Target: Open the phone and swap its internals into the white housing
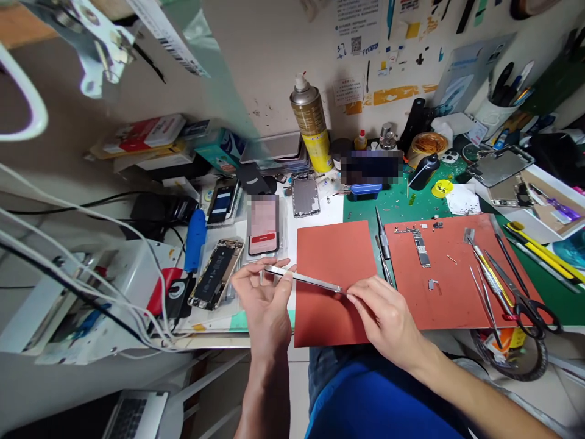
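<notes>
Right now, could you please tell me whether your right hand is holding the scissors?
No, the scissors lie partly on the right red mat, while the right hand pinches one end of the slim silver frame.

pale wall (274,73), paper notices and tape stuck on | light tiled floor (299,396) | laptop (137,414) lower left

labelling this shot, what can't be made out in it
All in the head view:
- slim metal phone frame: broad faces hidden, edge-on in left hand
- whatever right hand may pinch: too small
- propped black phone: screen pixelated
- laptop: cut off by bottom edge
- wall sheet: print too small
</notes>
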A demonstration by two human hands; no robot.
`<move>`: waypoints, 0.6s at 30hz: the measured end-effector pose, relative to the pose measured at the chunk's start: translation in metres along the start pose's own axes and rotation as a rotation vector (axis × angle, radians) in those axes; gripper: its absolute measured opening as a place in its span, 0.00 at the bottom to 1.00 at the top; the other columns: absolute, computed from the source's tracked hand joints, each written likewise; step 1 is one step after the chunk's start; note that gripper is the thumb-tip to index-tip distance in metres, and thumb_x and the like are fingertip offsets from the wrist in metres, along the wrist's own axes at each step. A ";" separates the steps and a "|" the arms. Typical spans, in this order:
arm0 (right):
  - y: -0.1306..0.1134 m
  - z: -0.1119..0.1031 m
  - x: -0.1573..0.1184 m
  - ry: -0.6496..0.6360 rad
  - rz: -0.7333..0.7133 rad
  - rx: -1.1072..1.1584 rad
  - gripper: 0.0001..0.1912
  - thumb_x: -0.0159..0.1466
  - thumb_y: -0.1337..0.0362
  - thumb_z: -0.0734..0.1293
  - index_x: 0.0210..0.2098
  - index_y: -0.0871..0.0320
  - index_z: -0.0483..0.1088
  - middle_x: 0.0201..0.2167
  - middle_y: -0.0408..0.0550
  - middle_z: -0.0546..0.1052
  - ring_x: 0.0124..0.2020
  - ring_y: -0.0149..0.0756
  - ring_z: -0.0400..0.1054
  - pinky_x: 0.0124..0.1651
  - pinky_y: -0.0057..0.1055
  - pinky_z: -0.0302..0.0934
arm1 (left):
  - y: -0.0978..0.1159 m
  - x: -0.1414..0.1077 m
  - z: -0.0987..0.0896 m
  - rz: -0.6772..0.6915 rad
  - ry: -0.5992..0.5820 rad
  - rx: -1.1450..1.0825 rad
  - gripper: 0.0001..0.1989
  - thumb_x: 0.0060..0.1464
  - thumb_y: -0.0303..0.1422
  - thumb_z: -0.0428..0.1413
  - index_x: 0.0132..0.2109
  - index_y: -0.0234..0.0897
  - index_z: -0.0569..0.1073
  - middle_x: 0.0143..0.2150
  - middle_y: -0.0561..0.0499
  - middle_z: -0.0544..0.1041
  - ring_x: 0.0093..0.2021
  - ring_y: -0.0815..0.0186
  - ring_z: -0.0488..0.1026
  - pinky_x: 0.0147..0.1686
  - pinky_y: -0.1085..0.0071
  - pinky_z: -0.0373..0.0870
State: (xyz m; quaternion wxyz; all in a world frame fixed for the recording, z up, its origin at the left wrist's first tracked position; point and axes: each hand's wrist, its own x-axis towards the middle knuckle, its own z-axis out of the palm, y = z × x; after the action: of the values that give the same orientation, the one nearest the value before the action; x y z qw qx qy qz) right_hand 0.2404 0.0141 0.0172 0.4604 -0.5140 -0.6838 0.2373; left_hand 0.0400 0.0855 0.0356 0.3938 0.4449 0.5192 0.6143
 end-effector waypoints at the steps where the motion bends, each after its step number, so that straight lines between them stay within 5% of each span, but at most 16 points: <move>1: 0.000 0.001 0.000 0.012 -0.029 -0.039 0.12 0.75 0.76 0.64 0.51 0.58 0.76 0.38 0.51 0.79 0.39 0.41 0.73 0.42 0.39 0.72 | 0.000 0.000 0.002 0.008 0.002 0.021 0.22 0.57 0.28 0.67 0.51 0.46 0.65 0.54 0.51 0.72 0.52 0.63 0.81 0.56 0.59 0.78; 8: 0.006 0.007 0.010 0.063 -0.235 -0.182 0.18 0.73 0.79 0.64 0.59 0.59 0.73 0.41 0.56 0.80 0.41 0.45 0.73 0.43 0.43 0.74 | 0.005 -0.002 0.020 0.017 0.019 0.224 0.14 0.62 0.32 0.64 0.55 0.45 0.78 0.55 0.49 0.76 0.51 0.63 0.78 0.52 0.67 0.77; 18: 0.011 0.010 0.014 0.068 -0.287 -0.246 0.21 0.72 0.80 0.63 0.60 0.60 0.73 0.42 0.57 0.81 0.41 0.43 0.77 0.42 0.39 0.76 | 0.013 -0.005 0.025 0.040 0.037 0.272 0.15 0.61 0.31 0.63 0.54 0.45 0.80 0.54 0.48 0.74 0.48 0.65 0.76 0.48 0.69 0.79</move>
State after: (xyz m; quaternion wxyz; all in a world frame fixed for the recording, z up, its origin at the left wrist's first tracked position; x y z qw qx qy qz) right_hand 0.2363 0.0326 0.0096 0.4460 -0.4715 -0.7579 0.0662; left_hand 0.0652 0.0863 0.0491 0.3082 0.4931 0.5958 0.5540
